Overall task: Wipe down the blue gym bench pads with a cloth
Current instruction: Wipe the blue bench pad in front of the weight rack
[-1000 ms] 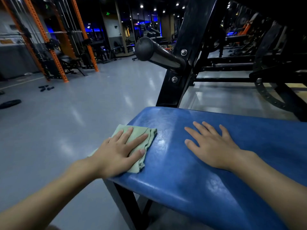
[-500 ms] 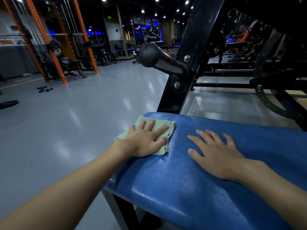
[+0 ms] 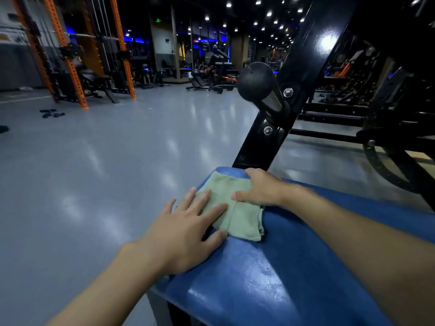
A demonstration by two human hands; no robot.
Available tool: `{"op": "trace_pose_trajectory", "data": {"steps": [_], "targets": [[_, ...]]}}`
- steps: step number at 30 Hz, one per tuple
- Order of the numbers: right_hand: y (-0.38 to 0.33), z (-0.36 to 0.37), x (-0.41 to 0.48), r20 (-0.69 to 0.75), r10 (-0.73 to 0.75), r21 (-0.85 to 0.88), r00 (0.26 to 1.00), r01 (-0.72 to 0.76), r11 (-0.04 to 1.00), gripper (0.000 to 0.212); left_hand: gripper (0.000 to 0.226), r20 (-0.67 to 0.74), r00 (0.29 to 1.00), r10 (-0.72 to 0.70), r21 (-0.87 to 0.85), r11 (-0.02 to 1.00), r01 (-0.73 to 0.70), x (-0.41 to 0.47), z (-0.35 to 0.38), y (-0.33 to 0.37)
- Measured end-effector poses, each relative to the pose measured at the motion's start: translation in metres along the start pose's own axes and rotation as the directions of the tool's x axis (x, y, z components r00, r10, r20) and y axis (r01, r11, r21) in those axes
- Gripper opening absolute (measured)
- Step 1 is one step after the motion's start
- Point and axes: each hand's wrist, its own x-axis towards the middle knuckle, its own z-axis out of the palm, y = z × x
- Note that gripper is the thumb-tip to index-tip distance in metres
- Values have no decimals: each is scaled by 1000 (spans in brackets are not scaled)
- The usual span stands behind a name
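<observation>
The blue bench pad (image 3: 270, 274) fills the lower right of the head view. A pale green cloth (image 3: 237, 217) lies on its far left end. My left hand (image 3: 188, 236) lies flat at the pad's left edge, its straight fingers resting on the cloth's near left part. My right hand (image 3: 261, 188) sits on the far right part of the cloth, thumb lying across it and fingers curled down over the cloth at the pad's far edge. The fingertips of that hand are hidden.
A slanted black machine frame (image 3: 289, 95) with a round black handle (image 3: 256, 78) rises just behind the pad. More black machine parts (image 3: 390, 147) stand to the right. Grey floor (image 3: 117, 161) stretches left towards orange racks (image 3: 70, 55).
The left hand pushed the cloth along the pad towards its far end. The right hand left the bare pad and now lies on the cloth with curled fingers.
</observation>
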Motion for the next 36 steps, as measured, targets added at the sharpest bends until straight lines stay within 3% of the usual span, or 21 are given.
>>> {"op": "trace_pose_trajectory", "data": {"steps": [3,4,6,9,11,12,14,16,17,18,20,23,29,36], "targets": [[-1,-2,5,36,-15,215,999,7,977,26,88,-8,1000,-11,-15,1000,11,-5,-3,-7],[-3,-4,6,-20,-23,242,1000,27,970,19,89,-10,1000,-19,-20,1000,19,-5,-4,-8],[-5,-12,9,-278,-35,252,960,108,962,12,88,-28,999,-24,-20,1000,24,-3,-9,-9],[-9,-29,9,-675,-140,147,724,317,937,10,72,-16,999,-32,-7,999,32,3,-17,-10],[-11,-35,2,-705,-331,-64,627,409,910,16,61,-12,999,-30,-14,999,30,6,-23,-9],[-12,-35,-3,-648,-427,-160,630,435,886,19,57,-17,1000,-26,-12,1000,25,7,-26,-9],[-13,-28,-16,-399,-494,-300,772,399,866,20,43,-16,1000,-25,-5,1000,24,6,-29,-7],[-10,-21,-22,-100,-341,-332,935,292,897,32,34,5,999,-33,-6,999,33,5,-28,-6],[-7,-18,-22,-4,-259,-278,966,248,928,42,32,12,999,-34,-8,999,34,4,-27,-6],[-6,-15,-21,18,-229,-202,973,228,952,44,31,12,999,-32,-10,999,32,4,-25,-7],[-6,-9,-14,-95,-247,-110,964,236,966,38,31,-2,1000,-25,-23,999,25,3,-24,-8],[-14,4,3,-214,-220,-159,952,189,969,39,40,4,1000,-17,-76,997,17,2,-23,-9],[-24,36,47,40,-42,-258,998,51,965,72,78,18,999,30,-63,998,-28,1,-17,-13],[-32,39,69,15,-113,-302,994,112,947,66,85,8,1000,19,-56,998,-19,4,-14,-12]]}}
